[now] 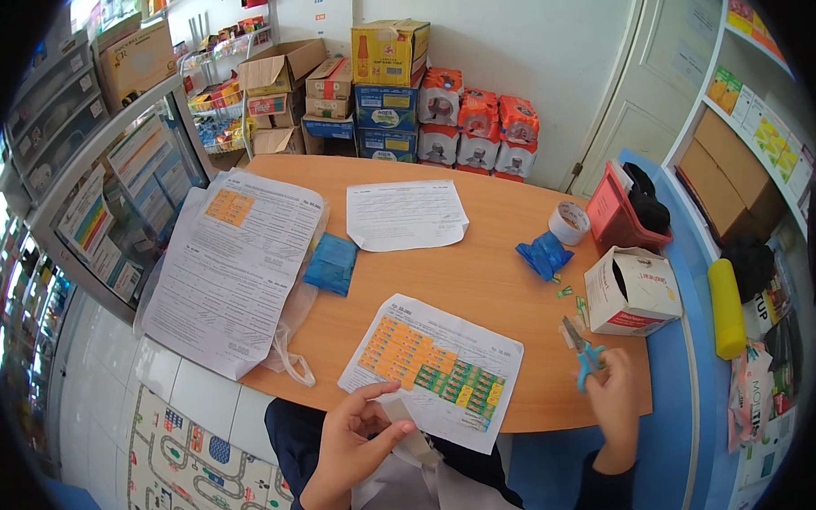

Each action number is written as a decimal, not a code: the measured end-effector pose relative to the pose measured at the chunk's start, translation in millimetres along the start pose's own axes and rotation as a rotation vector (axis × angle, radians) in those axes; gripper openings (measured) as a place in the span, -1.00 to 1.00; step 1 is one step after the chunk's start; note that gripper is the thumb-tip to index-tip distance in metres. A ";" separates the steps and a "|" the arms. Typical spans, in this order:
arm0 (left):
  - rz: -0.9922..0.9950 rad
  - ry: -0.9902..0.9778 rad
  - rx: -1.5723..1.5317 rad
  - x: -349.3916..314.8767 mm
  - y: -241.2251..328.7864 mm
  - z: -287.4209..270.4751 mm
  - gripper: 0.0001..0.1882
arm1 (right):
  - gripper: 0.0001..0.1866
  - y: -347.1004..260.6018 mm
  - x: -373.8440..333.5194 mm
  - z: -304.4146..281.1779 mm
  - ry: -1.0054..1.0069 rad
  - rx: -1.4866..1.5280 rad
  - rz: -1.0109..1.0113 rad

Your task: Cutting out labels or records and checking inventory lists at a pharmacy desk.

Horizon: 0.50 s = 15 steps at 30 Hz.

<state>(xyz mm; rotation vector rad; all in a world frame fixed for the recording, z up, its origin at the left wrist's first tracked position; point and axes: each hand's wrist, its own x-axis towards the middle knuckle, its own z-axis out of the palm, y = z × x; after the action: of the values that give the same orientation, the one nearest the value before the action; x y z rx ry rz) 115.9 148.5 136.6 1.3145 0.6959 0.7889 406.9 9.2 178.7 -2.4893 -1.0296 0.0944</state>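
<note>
My right hand (614, 402) grips scissors (589, 360) by their teal handles over the table's right side, blades pointing away. My left hand (361, 441) is near the front edge, thumb and index finger apart; a pale strip (401, 417) shows between them, and I cannot tell whether it touches the fingers. Beyond the left hand lies a tilted printed sheet (497, 349), covered partly by rows of orange pieces (402, 348) and green pieces (464, 383). Small green scraps (565, 292) lie beyond the scissors.
On the wooden table (507, 251) are a stack of printed papers (238, 270), a blue packet (332, 264), another sheet (407, 215), a crumpled blue wrapper (545, 256), a tape roll (569, 222), a white carton (632, 289) and a red basket (618, 207). Shelves stand at right.
</note>
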 end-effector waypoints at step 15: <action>-0.006 0.177 -0.230 0.4 -5.2 15.1 -0.66 | -0.75 -70.1 -29.1 29.0 -0.268 0.648 -0.663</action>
<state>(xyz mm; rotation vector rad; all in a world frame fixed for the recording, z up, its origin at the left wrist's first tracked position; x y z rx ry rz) 129.1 140.0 133.5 1.0426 0.7249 0.9593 333.4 43.7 179.4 -1.5047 -1.5771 0.4773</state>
